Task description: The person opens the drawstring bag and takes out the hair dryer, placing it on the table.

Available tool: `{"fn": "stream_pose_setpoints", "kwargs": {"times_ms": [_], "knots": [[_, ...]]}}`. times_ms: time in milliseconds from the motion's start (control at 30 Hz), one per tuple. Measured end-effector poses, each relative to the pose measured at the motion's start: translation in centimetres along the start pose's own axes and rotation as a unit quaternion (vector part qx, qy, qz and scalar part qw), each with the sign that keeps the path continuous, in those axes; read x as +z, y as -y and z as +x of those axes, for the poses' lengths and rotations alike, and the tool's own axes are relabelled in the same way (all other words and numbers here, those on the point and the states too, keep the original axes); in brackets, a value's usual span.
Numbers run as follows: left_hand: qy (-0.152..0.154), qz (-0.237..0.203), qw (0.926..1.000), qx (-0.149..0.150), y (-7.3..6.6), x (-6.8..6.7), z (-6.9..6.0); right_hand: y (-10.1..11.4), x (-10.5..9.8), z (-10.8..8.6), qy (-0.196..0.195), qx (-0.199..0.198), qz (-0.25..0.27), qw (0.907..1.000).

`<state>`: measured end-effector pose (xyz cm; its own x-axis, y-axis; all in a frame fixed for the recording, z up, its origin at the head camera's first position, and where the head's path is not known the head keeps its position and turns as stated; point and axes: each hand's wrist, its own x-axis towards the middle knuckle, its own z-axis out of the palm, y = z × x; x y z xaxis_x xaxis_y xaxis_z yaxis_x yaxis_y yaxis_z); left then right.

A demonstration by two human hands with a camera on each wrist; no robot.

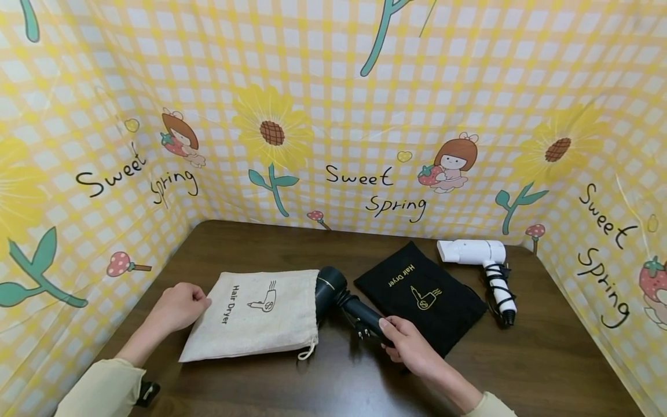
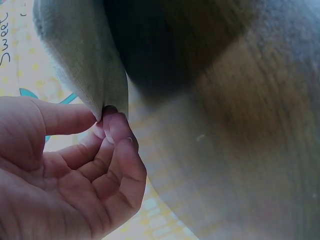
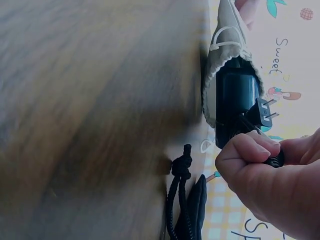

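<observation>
A beige drawstring bag (image 1: 245, 330) printed "Hair Dryer" lies on the table, its mouth facing right. My left hand (image 1: 179, 306) pinches the closed end of the bag between thumb and fingers, as the left wrist view also shows. A dark hair dryer (image 1: 332, 284) sits partly inside the bag's mouth, with the rest of its body and its handle outside. My right hand (image 1: 411, 347) grips the end of that handle. The dryer's cord is bundled by the handle, and its two-pin plug (image 3: 260, 112) sticks out near the bag's opening in the right wrist view.
A black "Hair Dryer" bag (image 1: 424, 295) lies flat just beyond my right hand. Farther right is a white hair dryer (image 1: 471, 252) with its black cord wound round the handle. The brown table (image 1: 271, 243) meets a yellow checked cloth backdrop (image 1: 333, 116) behind and at both sides.
</observation>
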<state>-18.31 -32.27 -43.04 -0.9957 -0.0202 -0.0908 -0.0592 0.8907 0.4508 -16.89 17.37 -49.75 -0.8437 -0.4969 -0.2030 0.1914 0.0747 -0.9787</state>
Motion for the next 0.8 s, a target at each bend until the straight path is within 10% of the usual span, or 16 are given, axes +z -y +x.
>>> {"fn": "stream_pose_setpoints", "kwargs": {"times_ms": [200,800], "knots": [[-0.001,0.0,1.0,0.002,0.0,-0.1,0.1,3.6,1.8,-1.5,-0.032,0.016,-0.011,0.9993],[-0.007,0.002,0.9999,0.009,0.2,0.1,0.7,3.5,1.5,-1.9,-0.046,0.011,-0.009,0.9988]]}}
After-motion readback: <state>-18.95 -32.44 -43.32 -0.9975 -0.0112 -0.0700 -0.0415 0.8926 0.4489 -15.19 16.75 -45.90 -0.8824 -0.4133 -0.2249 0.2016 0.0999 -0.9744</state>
